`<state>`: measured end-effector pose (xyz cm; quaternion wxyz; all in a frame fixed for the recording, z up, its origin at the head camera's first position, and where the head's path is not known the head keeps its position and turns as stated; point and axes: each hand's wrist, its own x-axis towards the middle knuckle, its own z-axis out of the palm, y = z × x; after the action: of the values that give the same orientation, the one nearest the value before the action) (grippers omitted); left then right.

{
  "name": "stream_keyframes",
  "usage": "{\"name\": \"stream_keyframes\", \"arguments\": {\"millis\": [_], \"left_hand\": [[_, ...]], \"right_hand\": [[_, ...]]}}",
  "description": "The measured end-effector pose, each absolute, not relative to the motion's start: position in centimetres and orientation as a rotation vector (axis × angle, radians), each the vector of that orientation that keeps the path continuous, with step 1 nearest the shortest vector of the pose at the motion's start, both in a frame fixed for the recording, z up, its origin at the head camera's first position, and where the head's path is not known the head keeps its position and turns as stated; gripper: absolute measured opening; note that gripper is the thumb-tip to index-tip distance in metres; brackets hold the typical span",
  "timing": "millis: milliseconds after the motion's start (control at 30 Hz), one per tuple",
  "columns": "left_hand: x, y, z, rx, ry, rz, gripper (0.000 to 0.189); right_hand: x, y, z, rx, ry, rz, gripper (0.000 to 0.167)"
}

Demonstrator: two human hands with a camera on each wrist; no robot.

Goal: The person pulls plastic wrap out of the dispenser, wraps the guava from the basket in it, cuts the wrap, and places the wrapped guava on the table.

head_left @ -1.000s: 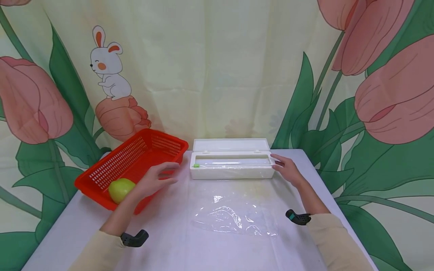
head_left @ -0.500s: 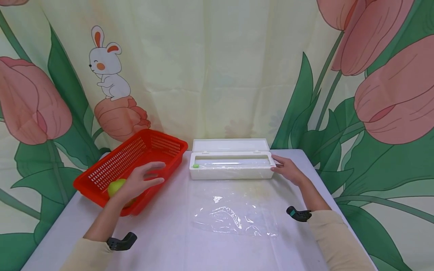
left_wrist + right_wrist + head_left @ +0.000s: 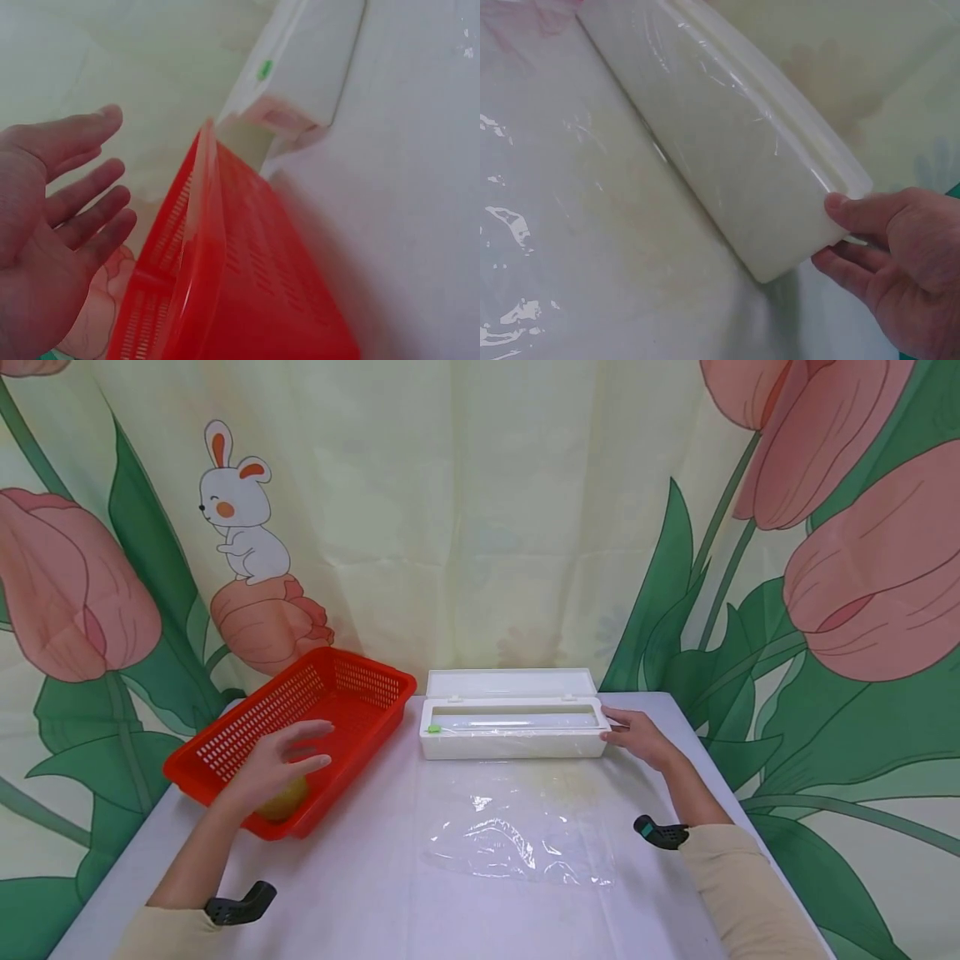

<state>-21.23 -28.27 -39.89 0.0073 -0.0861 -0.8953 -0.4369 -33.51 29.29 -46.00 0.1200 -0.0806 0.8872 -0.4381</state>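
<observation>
A green, apple-like fruit [image 3: 287,800] lies in the near end of a red plastic basket [image 3: 356,768], partly covered by my left hand. That left hand [image 3: 272,764] hovers over the basket with its fingers spread and nothing in them. To the right stands a white cling film dispenser [image 3: 510,745], lid [image 3: 510,682] raised and a film roll [image 3: 517,721] inside. My right hand [image 3: 922,255] holds the dispenser's right end between thumb and fingers. A sheet of clear cling film [image 3: 517,835] runs from the dispenser's front and lies flat on the table.
A small green slider [image 3: 434,728] sits at the left of the dispenser's front edge. The white-covered table [image 3: 360,893] ends near a printed curtain [image 3: 517,527] at the back. The basket stands left of the dispenser, slightly angled.
My left hand has moved left, from beside the basket's right edge to above its near end, covering more of the fruit. The right hand stays at the dispenser's end.
</observation>
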Motion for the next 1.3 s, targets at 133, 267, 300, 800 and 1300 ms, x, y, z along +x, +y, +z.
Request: {"name": "stream_keyframes", "arguments": {"millis": [133,267,300,800,1300], "left_hand": [[-20.9,-29.1,-40.0,-0.246,-2.809,-1.319,0.067],[-20.6,-29.9,-40.3,-0.203,-2.823,-1.303,0.069],[-20.5,-30.1,-40.3,-0.19,-2.828,-1.301,0.07],[-20.3,-31.6,-41.1,-0.145,-2.868,-1.297,0.076],[-20.4,-32.2,-42.5,-0.019,-2.998,-1.051,0.075]], "right_hand": [[-33.5,29.5,-46.0,-0.245,2.602,-1.266,0.069],[-33.4,29.6,-46.2,-0.261,2.608,-1.275,0.069],[-33.4,29.6,-46.3,-0.262,2.607,-1.279,0.069],[-33.4,29.4,-46.8,-0.233,2.593,-1.294,0.069],[-33.4,29.6,-46.9,-0.2,2.597,-1.29,0.07]]}}
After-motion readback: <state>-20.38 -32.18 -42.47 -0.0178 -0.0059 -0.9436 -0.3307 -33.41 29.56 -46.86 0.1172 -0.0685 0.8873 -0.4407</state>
